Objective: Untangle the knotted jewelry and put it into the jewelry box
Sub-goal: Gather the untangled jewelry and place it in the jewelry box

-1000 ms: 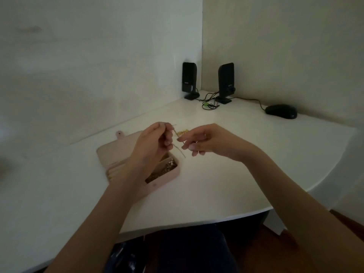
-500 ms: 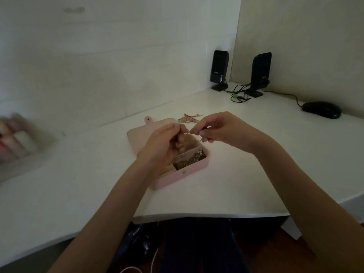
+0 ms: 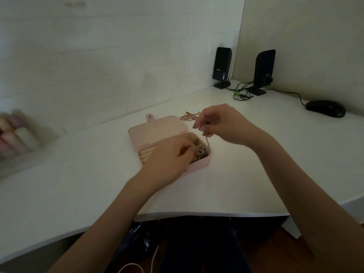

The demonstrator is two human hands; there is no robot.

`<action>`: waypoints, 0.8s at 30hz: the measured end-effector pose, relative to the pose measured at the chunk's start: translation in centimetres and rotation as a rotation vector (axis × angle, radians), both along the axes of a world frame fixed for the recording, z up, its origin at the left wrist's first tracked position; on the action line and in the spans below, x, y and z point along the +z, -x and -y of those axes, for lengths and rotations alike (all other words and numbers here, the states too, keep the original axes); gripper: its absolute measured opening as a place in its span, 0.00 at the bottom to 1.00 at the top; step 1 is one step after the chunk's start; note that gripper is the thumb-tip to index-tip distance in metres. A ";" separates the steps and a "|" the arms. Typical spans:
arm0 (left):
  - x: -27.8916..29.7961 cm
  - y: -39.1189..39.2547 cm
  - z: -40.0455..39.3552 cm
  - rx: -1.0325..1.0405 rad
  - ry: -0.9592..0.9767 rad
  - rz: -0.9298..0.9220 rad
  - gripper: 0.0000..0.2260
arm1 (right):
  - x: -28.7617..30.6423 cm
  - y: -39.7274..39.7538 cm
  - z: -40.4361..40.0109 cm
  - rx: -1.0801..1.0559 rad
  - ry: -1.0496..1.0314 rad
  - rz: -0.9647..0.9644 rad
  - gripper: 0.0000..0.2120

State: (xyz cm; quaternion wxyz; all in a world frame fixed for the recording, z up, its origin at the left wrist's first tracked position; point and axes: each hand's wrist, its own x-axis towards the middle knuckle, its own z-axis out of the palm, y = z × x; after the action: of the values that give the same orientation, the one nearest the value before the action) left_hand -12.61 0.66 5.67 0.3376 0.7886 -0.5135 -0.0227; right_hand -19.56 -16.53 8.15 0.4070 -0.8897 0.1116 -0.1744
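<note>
An open pink jewelry box (image 3: 157, 131) lies on the white desk (image 3: 256, 174), lid folded back. Its right compartment holds a heap of metal jewelry (image 3: 202, 153). My left hand (image 3: 173, 156) rests low over the box, fingertips down in that compartment on one end of a thin chain (image 3: 207, 142). My right hand (image 3: 220, 125) hovers just above and right of the box, pinching the chain's upper end so that it hangs down into the box. A small knotted pile of jewelry (image 3: 188, 116) lies on the desk behind the box.
Two black speakers (image 3: 221, 66) (image 3: 264, 69) with cables stand in the far corner, and a black mouse (image 3: 325, 108) lies at the right. Blurred bottles (image 3: 15, 134) stand at the left edge. The desk's front edge curves above my lap.
My left hand has dropped from beside my right hand into the box's right compartment. The chain now hangs from my right hand into the box. The camera has tilted down and left.
</note>
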 end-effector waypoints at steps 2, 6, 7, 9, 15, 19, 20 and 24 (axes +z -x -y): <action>0.4 0.0 0.0 -0.018 -0.027 0.062 0.11 | 0.1 -0.1 -0.4 -0.036 0.032 0.047 0.08; 0.5 -1.2 -0.1 -0.039 -0.175 0.023 0.11 | 0.7 0.0 -0.8 0.007 -0.048 0.178 0.08; 0.4 -1.6 -0.2 -0.029 -0.191 0.001 0.11 | 0.9 0.0 -1.0 0.028 -0.085 0.205 0.07; 0.3 -2.3 -0.2 0.046 -0.121 -0.090 0.09 | 1.2 0.1 -1.3 0.066 -0.146 0.242 0.07; 1.1 -2.6 0.0 0.005 0.061 -0.590 0.10 | 1.5 0.1 -1.9 0.149 -0.211 0.241 0.09; 0.9 -2.0 0.2 -0.009 0.089 -0.549 0.05 | 1.5 0.4 -1.8 0.111 -0.258 0.258 0.10; 0.8 -2.1 0.2 0.015 0.120 -0.546 0.05 | 1.5 0.5 -1.6 0.065 -0.253 0.260 0.11; 0.1 -2.7 -0.3 0.139 0.197 -0.428 0.04 | 0.2 0.9 -0.4 -0.117 -0.208 0.177 0.12</action>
State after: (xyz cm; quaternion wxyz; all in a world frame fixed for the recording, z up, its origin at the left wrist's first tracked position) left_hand -9.90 0.96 5.80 0.5147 0.7624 -0.3746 -0.1158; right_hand -20.48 -16.16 8.38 0.4943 -0.8158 0.1441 -0.2632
